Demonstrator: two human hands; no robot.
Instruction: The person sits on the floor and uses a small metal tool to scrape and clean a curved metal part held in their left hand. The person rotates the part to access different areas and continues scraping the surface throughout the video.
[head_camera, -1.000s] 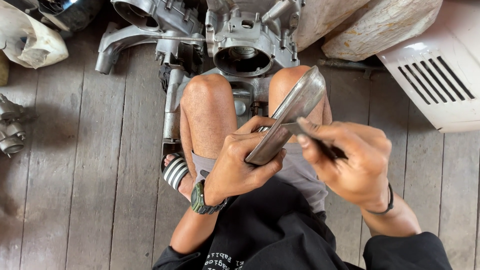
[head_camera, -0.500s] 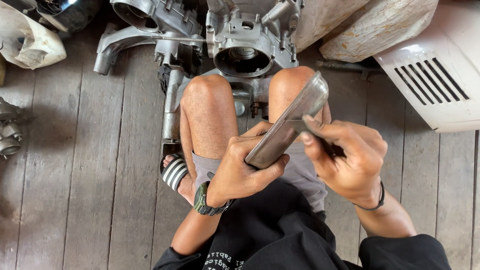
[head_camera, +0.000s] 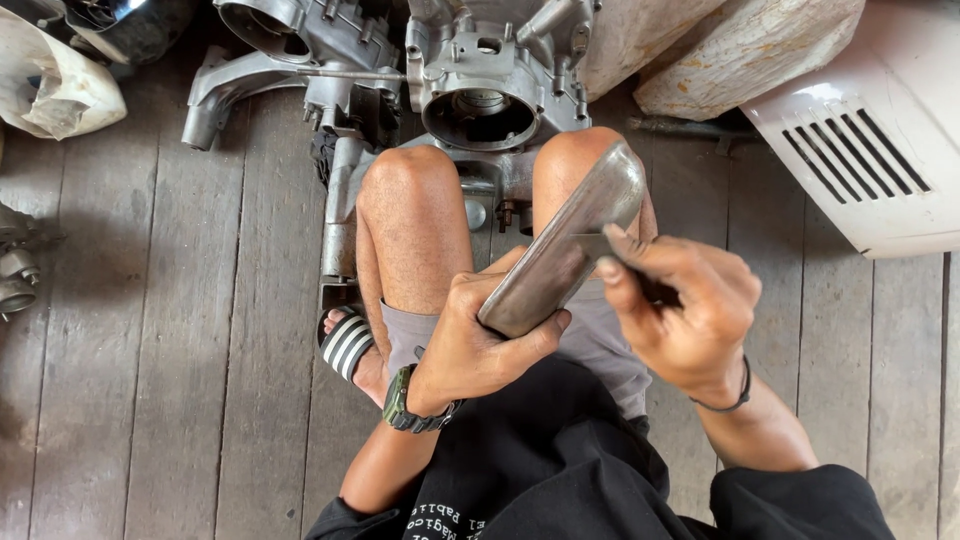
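Wooden plank floor (head_camera: 150, 380) filled the view, w/ person squatting on it, knees up at centre. Grey cast engine casing (head_camera: 490, 80) sat at 12 o'clock, just past the knees, round bore facing up; a second casing part w/ long arm (head_camera: 280, 60) lay beside it at 11 o'clock. White vented panel (head_camera: 870, 150) lay at 2 o'clock, w/ a pale stone block (head_camera: 740, 50) at 1 o'clock, touching the panel's edge. Crumpled whitish wrap (head_camera: 50, 90) at 10 o'clock; small metal fittings (head_camera: 15, 270) at 9 o'clock, well apart from the hands.

Flat curved metal plate (head_camera: 565, 245), dull grey, was held up over the right knee, approx centre, tilted from 7 to 1 o'clock. Left hand (head_camera: 480, 345) gripped its lower end, fingers wrapped under and thumb over the edge; dark wristwatch (head_camera: 405, 405) on that wrist. Right hand (head_camera: 680, 315) was closed on a small dark tool (head_camera: 655, 290), mostly hidden in the fist, its tip touching the plate's face at mid-length; can't tell what kind of tool. Thin black band (head_camera: 735, 395) on right wrist. Striped sandal (head_camera: 345, 345) at 8 o'clock of the left hand.
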